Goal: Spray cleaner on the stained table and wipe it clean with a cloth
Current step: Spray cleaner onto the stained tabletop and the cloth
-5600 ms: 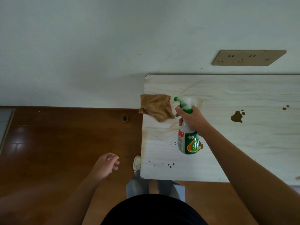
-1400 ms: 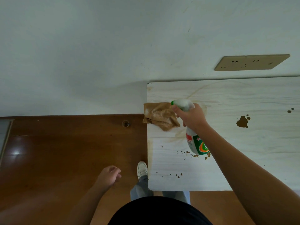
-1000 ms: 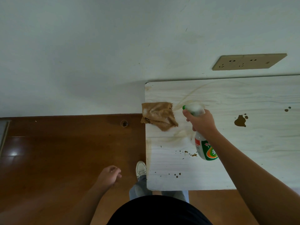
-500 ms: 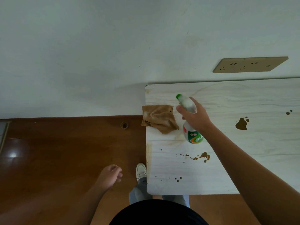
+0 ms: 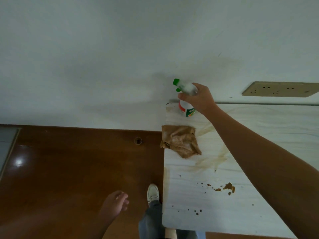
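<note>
A white spray bottle [image 5: 185,107] with a green nozzle and a green and red label stands at the far left corner of the pale wooden table [image 5: 276,128]. My right hand [image 5: 198,97] is wrapped around its neck. A crumpled brown cloth [image 5: 180,141] lies just in front of it, at the table's left edge. Brown drops [image 5: 227,187] and yellowish smears [image 5: 212,159] mark the table surface. My left hand [image 5: 114,203] hangs loosely beside me over the floor, holding nothing.
A white wall runs behind the table, with a beige socket strip [image 5: 279,88] on it at the right. To the left lies a brown wooden floor [image 5: 69,169] with a small round fitting [image 5: 138,140]. My shoe [image 5: 152,193] stands by the table's left edge.
My right hand has carried the bottle from over the spotted area to the table's far left corner, past the cloth. The cloth and my left hand have stayed put.
</note>
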`<state>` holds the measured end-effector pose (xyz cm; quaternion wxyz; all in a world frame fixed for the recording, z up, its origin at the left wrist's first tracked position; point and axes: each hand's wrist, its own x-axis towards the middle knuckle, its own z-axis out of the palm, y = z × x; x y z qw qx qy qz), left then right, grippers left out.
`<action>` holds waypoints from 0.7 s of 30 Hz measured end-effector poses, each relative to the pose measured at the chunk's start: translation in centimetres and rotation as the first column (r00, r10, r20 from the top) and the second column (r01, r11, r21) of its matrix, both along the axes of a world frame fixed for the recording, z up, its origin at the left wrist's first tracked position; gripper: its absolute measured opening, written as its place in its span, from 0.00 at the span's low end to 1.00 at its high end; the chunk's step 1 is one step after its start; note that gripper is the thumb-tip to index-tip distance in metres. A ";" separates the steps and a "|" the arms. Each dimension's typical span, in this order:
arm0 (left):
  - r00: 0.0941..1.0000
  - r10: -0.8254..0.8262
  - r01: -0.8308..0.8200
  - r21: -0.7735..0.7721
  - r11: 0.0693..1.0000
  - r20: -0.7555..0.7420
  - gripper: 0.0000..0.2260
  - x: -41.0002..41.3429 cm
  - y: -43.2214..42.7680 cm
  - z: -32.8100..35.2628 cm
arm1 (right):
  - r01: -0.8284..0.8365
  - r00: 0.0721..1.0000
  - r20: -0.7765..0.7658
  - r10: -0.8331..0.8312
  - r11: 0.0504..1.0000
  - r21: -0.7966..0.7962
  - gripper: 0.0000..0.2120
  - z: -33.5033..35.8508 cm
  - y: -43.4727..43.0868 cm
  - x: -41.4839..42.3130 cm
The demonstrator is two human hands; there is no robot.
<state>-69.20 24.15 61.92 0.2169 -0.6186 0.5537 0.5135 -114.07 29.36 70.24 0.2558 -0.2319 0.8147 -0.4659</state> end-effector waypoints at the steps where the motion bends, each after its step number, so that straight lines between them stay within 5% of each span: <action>1: 1.000 0.000 0.000 -0.005 1.000 0.000 0.08 0.0 -0.2 0.1 | 0.007 1.000 -0.016 -0.007 1.000 -0.010 0.18 -0.1 0.1 -0.1; 7: 1.000 -0.016 0.016 -0.003 1.000 0.007 0.09 -0.4 -0.6 0.8 | 0.072 0.997 -0.030 -0.070 0.995 0.068 0.20 -3.1 3.1 0.4; 14: 0.997 -0.074 0.074 0.034 0.997 0.011 0.08 -0.6 -1.0 0.4 | 0.253 0.964 -0.116 -0.238 0.956 0.149 0.37 -7.2 3.7 3.2; 21: 0.995 -0.094 0.094 0.025 0.995 0.029 0.07 -0.6 -1.0 -0.6 | 0.265 0.952 -0.185 -0.244 0.959 0.100 0.33 -8.1 1.8 2.1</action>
